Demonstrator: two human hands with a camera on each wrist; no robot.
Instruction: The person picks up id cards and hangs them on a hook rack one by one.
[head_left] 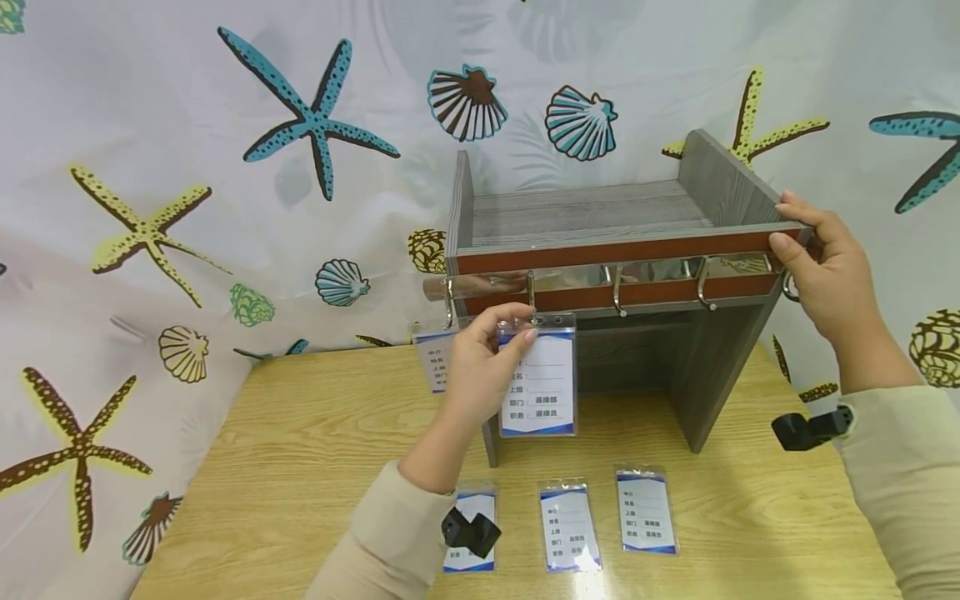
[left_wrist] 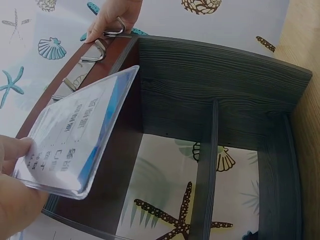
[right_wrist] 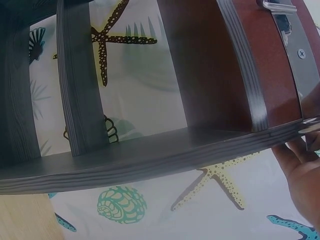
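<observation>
My left hand [head_left: 487, 354] pinches the top of a clear-sleeved name badge [head_left: 542, 408], its upper edge right at the second hook [head_left: 532, 290] of a metal hook rail. The left wrist view shows the badge [left_wrist: 75, 132] tilted, thumb and fingers at its near end. Another name badge [head_left: 431, 360] hangs at the leftmost hook [head_left: 448, 304], partly behind my left hand. My right hand [head_left: 832, 267] grips the front right corner of a grey wooden shelf [head_left: 720, 367], thumb on its front face. In the right wrist view, that hand [right_wrist: 300, 175] is at the shelf's edge.
On the wooden table [head_left: 315, 450] lie three more badges: one [head_left: 471, 575] partly behind the left wrist camera, one [head_left: 570, 529] in the middle, one [head_left: 648, 510] to the right. Two hooks [head_left: 618, 292] on the rail's right part carry no badge. A patterned cloth [head_left: 375, 217] hangs behind.
</observation>
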